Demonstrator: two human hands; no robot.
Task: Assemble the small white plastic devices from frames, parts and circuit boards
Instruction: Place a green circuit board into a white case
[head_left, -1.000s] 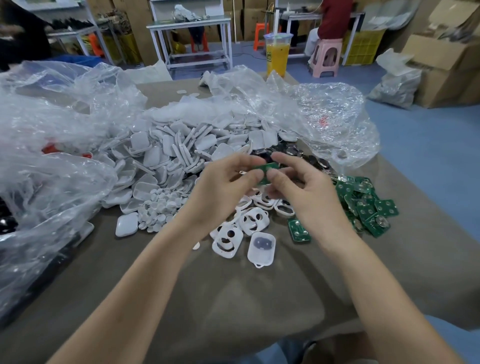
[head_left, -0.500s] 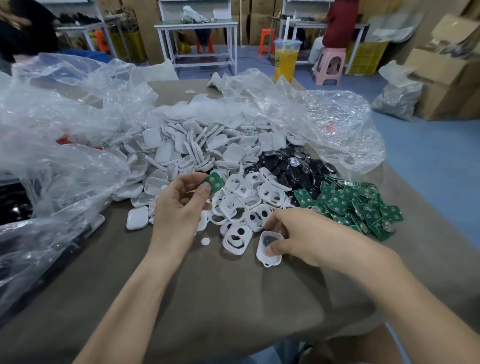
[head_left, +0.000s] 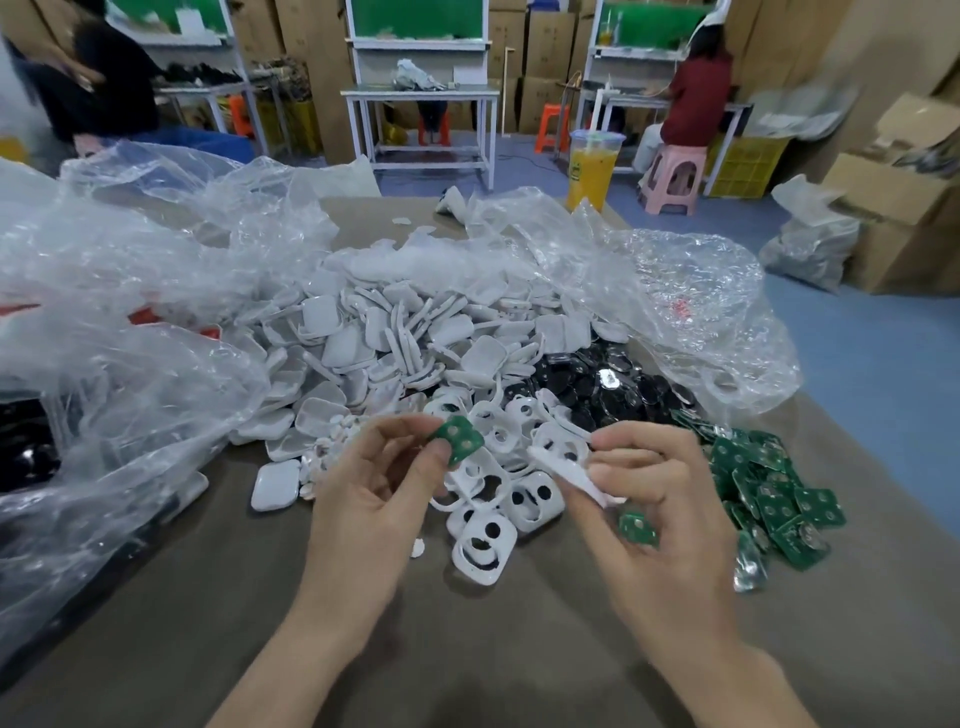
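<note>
My left hand (head_left: 371, 499) pinches a small green circuit board (head_left: 460, 437) between thumb and forefinger, held above the table. My right hand (head_left: 660, 514) grips a white plastic shell (head_left: 569, 475) edge-on, a little to the right of the board, and the two parts are apart. A second green board (head_left: 638, 529) shows by the right hand's lower fingers. Below the hands lie white frames with holes (head_left: 483, 545). A heap of white covers (head_left: 395, 343), black parts (head_left: 597, 384) and a pile of green boards (head_left: 769, 493) lie behind and to the right.
Crumpled clear plastic bags (head_left: 130, 322) cover the table's left and back right. A cup of orange drink (head_left: 592, 169) stands at the far edge. The brown table (head_left: 467, 649) ends at right over blue floor. People sit at benches beyond.
My right hand has lifted the white shell off the table and raised it toward the left hand. The left hand still holds the green board, now closer to the right hand.
</note>
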